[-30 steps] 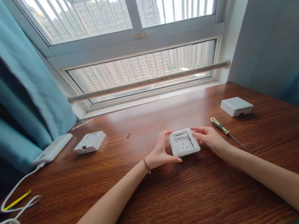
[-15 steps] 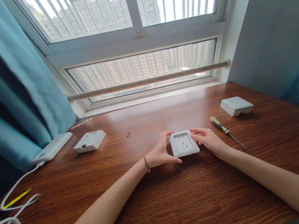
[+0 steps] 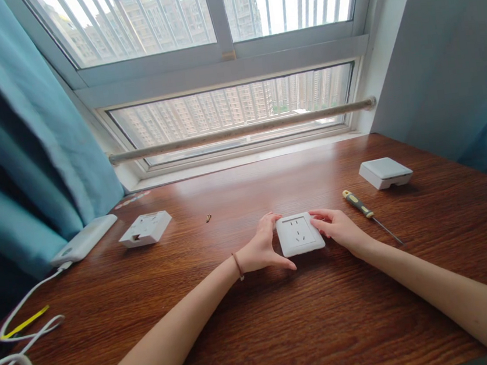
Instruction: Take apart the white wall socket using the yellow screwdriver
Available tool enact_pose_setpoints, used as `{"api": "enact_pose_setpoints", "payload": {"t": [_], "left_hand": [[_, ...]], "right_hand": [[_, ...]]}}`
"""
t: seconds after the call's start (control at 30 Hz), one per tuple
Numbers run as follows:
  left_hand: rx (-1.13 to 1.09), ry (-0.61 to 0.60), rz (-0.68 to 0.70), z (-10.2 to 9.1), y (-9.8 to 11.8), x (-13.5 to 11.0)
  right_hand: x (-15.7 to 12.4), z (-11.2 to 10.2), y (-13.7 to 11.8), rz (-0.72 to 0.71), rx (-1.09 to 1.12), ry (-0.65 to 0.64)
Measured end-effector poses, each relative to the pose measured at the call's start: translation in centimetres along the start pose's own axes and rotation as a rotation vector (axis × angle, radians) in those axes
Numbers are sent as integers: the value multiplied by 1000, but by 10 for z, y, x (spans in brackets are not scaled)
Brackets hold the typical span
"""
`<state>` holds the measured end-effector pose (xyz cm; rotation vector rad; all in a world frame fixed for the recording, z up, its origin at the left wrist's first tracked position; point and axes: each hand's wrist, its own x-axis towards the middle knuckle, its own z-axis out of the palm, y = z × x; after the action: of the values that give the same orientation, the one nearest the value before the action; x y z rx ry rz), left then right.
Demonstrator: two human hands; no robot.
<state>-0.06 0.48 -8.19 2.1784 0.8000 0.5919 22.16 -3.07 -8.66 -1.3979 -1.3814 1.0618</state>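
Observation:
A white wall socket (image 3: 300,234) with a square frame and a slotted middle panel is between my hands, face up and tipped toward me. My left hand (image 3: 265,247) grips its left side, fingers at the far left corner and thumb stretched out by the near left corner. On the other side my right hand (image 3: 335,229) holds the right edge near the far corner, fingertips on the frame. The fingertips behind the socket are partly hidden. To the right of my right hand lies a screwdriver (image 3: 364,207) with a yellow and black handle.
A white back box (image 3: 147,228) sits at the left, and a white covered box (image 3: 385,173) at the far right. Small brass-coloured screws (image 3: 208,218) lie left of my hands. A white power bank (image 3: 85,240) with a cable and a yellow strip (image 3: 26,322) are at the left edge.
The socket's middle panel now sits more flush with its frame; the dark gap along its far edge has narrowed. Both hands stay in nearly the same place.

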Motion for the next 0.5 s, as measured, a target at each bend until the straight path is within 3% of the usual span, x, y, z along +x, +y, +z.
{"api": "enact_pose_setpoints", "payload": {"t": [0.13, 0.3, 0.37, 0.5], "left_hand": [[-83, 48, -100, -3, 2, -1], [-199, 352, -323, -3, 0, 3], [-265, 337, -408, -1, 2, 4], [-530, 171, -449, 4, 12, 5]], "right_hand": [[0, -1, -1, 13, 30, -41], [0, -1, -3, 86, 49, -88], [0, -1, -5, 98, 51, -116], [-3, 2, -8, 109, 92, -156]]}}
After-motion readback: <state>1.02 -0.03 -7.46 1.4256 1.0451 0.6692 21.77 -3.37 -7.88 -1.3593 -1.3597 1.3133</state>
